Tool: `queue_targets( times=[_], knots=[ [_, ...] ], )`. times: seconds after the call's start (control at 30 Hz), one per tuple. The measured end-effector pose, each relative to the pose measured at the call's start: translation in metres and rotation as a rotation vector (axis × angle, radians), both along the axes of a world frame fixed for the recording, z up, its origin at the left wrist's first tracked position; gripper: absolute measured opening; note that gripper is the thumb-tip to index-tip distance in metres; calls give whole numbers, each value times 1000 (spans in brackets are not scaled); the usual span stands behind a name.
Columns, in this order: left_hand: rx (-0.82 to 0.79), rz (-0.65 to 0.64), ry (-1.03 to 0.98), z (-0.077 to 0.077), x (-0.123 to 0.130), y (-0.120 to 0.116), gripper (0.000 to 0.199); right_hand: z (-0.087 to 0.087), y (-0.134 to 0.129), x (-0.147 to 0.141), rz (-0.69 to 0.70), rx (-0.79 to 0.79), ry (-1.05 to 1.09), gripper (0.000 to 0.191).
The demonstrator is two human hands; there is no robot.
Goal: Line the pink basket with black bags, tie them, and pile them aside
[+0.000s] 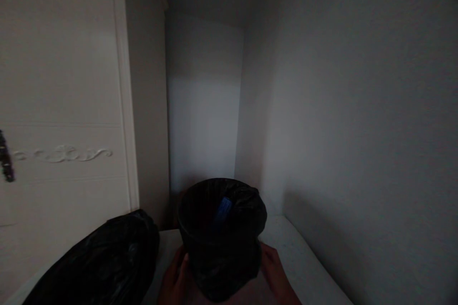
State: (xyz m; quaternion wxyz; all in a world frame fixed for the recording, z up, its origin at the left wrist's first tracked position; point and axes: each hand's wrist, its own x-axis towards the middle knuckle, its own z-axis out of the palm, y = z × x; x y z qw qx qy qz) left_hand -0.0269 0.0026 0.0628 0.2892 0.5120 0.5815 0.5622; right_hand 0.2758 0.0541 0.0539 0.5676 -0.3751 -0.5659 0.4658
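Note:
A round bin lined with a black bag (222, 257) is at the lower middle, its mouth facing up and tilted toward me. Inside it lies a blue item (223, 208), too dark to identify. My left hand (175, 276) holds the bin's left side, fingers against the black plastic. On the opposite side my right hand (274, 267) grips it, its fingertips partly hidden behind the liner. To the left, a large black plastic bag (103, 262) rests apart from both hands.
A pale surface (296, 257) lies beneath the bin. At the left stands a white cabinet (64, 81) with carved trim and a dark handle (6, 157). Plain walls (339, 105) meet in a corner behind and rise along the right.

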Motion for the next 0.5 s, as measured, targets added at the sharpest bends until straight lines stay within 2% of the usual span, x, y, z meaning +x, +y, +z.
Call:
queue_targets(
  times=[0.3, 0.5],
  knots=[
    [11, 8, 1, -2, 0, 0, 68, -6, 1, 2, -34, -68, 45, 54],
    [34, -23, 3, 7, 2, -2, 65, -3, 0, 3, -39, -54, 25, 58]
  ],
)
